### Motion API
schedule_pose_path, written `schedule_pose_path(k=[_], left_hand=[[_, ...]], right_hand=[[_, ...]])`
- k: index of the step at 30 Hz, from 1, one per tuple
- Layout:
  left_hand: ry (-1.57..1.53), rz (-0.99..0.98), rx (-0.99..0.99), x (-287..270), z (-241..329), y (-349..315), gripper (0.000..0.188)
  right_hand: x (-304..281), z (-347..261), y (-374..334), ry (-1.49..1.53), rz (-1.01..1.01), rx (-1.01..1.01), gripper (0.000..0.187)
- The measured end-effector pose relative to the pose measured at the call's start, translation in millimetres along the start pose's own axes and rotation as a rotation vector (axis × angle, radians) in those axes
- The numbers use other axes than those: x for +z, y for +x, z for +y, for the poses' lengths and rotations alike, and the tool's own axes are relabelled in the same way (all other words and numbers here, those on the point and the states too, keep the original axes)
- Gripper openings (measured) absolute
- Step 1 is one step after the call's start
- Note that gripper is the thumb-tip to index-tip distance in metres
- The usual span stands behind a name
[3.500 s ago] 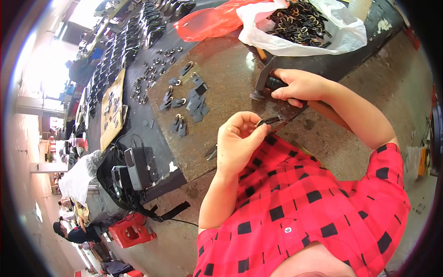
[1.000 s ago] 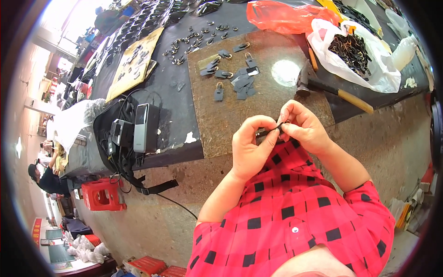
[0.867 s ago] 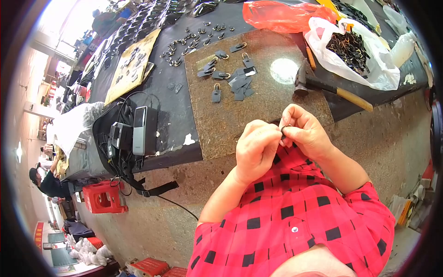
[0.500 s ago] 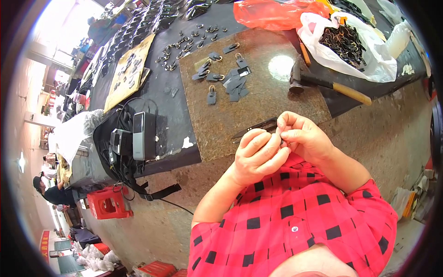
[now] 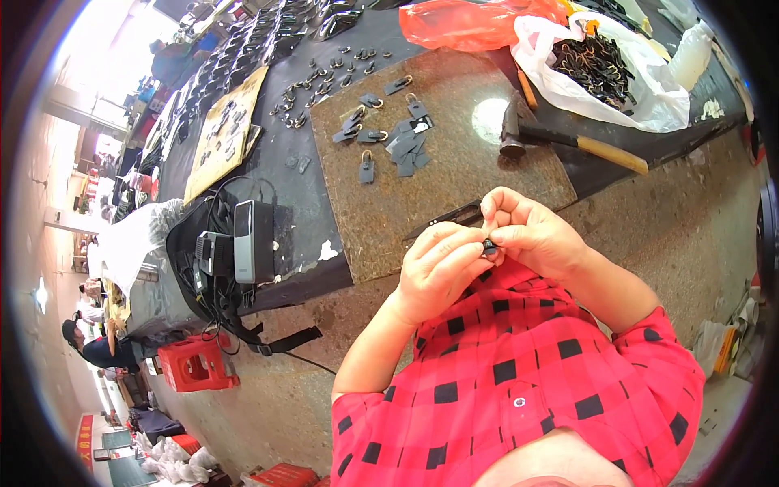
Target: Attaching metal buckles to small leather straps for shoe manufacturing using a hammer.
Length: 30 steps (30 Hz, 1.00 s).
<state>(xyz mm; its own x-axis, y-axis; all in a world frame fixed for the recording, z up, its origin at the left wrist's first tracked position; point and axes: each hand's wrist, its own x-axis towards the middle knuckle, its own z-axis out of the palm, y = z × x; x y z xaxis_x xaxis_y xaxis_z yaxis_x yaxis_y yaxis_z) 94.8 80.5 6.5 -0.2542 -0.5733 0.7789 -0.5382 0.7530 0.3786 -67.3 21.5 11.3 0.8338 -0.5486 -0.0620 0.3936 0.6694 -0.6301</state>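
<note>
My left hand [image 5: 438, 266] and my right hand [image 5: 537, 237] meet at the table's near edge. Their fingertips pinch a small dark piece [image 5: 489, 246], mostly covered by the fingers. Just beyond them a black cutting tool [image 5: 448, 220] lies on the brown board [image 5: 357, 231], partly hidden by the hands. Farther up the board are several black tabs with gold-coloured hooks, such as the near tab [image 5: 367, 172]. Beside these sits a loose pile of flat dark pieces [image 5: 407, 148].
A hammer [image 5: 604, 152] lies across the board's right edge. Behind it stands a white plastic bag [image 5: 657, 101] of black and gold hooks, near a red plastic bag [image 5: 454, 23]. To the left are a grey box-shaped device [image 5: 253, 243], cables and a red stool [image 5: 195, 364].
The dark piece between my fingers shows more now, as my left fingers have shifted slightly left and down. Both hands stay together. The whole view has moved a little.
</note>
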Motion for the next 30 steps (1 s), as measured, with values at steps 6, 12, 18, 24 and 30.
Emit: schedule_pose_path(k=[6,12,18,24,30], left_hand=[[-0.105,-0.002,0.008,-7.5,-0.1,8.1,0.032],[-0.103,0.064,-0.058,3.0,8.0,3.6,0.027],[-0.743,0.437,-0.598,32.0,23.5,-10.9,0.032],[-0.783,0.437,-0.599,34.7,29.0,-10.4,0.033],[-0.781,0.399,-0.564,44.8,35.0,-14.9,0.032]], right_hand=[[0.2,2.6,-4.3,0.005,0.009,0.025,0.021],[4.9,11.0,-2.4,0.025,0.027,-0.005,0.017],[13.8,18.2,-8.3,-0.232,0.128,-0.206,0.015],[18.1,19.7,-19.4,-0.488,0.131,-0.325,0.017],[8.7,21.9,-32.5,-0.740,0.167,-0.335,0.020]])
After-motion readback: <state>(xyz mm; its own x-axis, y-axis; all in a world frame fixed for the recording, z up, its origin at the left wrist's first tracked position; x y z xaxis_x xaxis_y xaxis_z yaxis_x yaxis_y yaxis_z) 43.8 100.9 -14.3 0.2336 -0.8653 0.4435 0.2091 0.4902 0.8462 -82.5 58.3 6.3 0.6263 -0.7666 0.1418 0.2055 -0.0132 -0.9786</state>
